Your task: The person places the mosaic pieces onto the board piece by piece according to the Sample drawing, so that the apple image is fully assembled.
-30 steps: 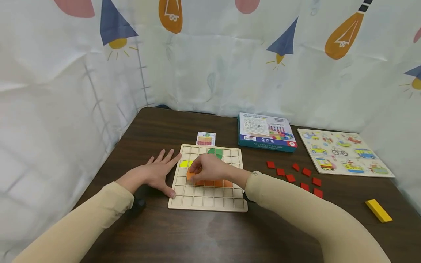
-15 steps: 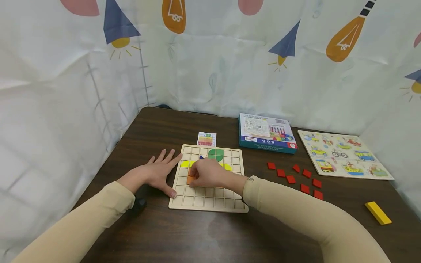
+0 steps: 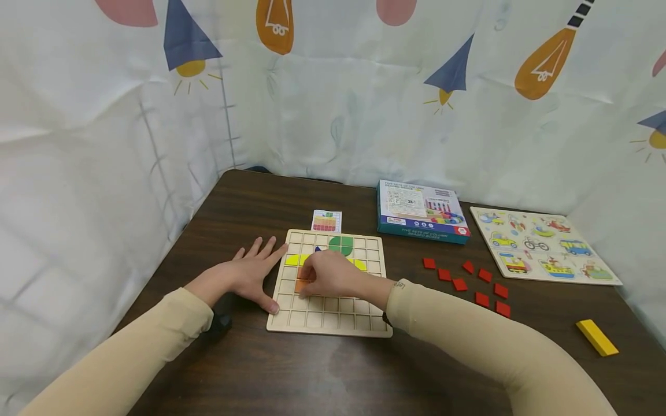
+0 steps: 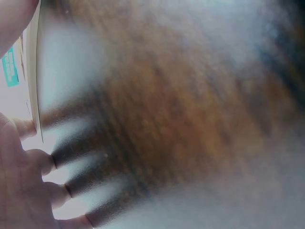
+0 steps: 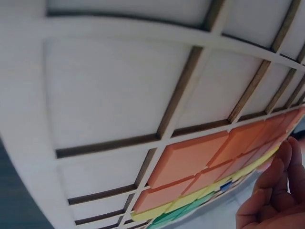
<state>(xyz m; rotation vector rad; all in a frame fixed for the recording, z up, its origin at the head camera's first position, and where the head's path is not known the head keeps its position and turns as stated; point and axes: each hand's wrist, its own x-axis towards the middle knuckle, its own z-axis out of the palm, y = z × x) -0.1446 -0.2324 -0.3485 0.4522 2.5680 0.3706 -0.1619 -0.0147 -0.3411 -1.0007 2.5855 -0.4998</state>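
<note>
My left hand (image 3: 244,276) rests with fingers spread at the left edge of the wooden grid board (image 3: 329,319), its thumb and index finger touching that edge. Over the board's middle, my right hand (image 3: 330,274) has curled fingers and thumb at an orange square tile (image 3: 300,286) by the row's left end. In the right wrist view, two rows of orange tiles (image 5: 195,155) lie in the cells, bordered by yellow tiles (image 5: 147,211) and green tiles (image 5: 178,212). My hand hides much of these rows in the head view. A small blue piece (image 3: 318,249) shows above the yellow row.
A picture card (image 3: 326,221) lies behind the board. Several loose red tiles (image 3: 460,284) lie to its right. Farther back are a boxed set (image 3: 421,214) and a vehicle picture puzzle (image 3: 546,245). A yellow block (image 3: 596,337) sits near the right table edge.
My right hand has lowered an orange tile into the left end of the lower orange row, then stayed there. The left hand holds its place.
</note>
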